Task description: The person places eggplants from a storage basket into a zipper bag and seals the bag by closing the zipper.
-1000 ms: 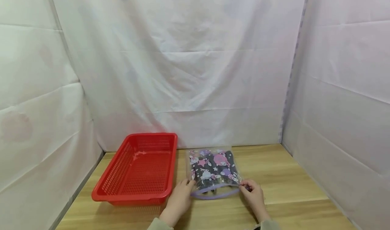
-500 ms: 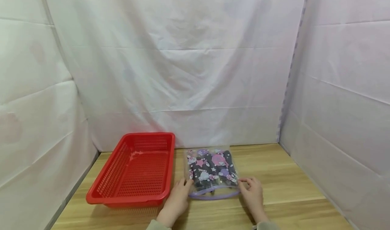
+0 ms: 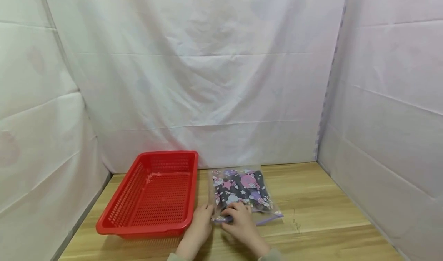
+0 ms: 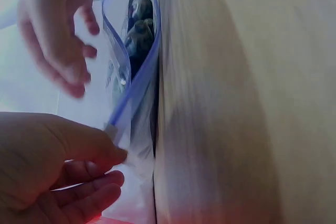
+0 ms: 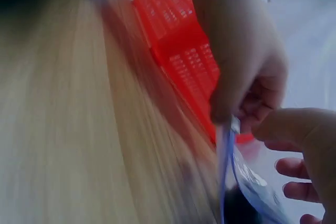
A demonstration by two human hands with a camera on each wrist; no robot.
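A clear zip bag [image 3: 255,184] printed with cartoon figures and stars lies flat on the table. Dark, lumpy contents [image 4: 139,38] show through its parted purple zip edge [image 3: 270,219]. My left hand [image 3: 200,223] pinches the bag's near left corner between thumb and fingers. In the right wrist view a small whitish slider [image 5: 235,125] sits at that corner, beside the left thumb. My right hand [image 3: 242,225] hovers over the left part of the zip edge, fingers bent and apart, near the left hand. The left wrist view shows it blurred and holding nothing.
A red perforated plastic basket [image 3: 194,211] stands to the left, close to my left hand, with nothing seen in it. The wooden table [image 3: 322,211] reaches back to white cloth [image 3: 207,88] hung behind and on both sides.
My right hand has let go of the bag's near right corner and moved left toward the left hand. The left hand stays at its corner. The right end of the zip edge now lies uncovered.
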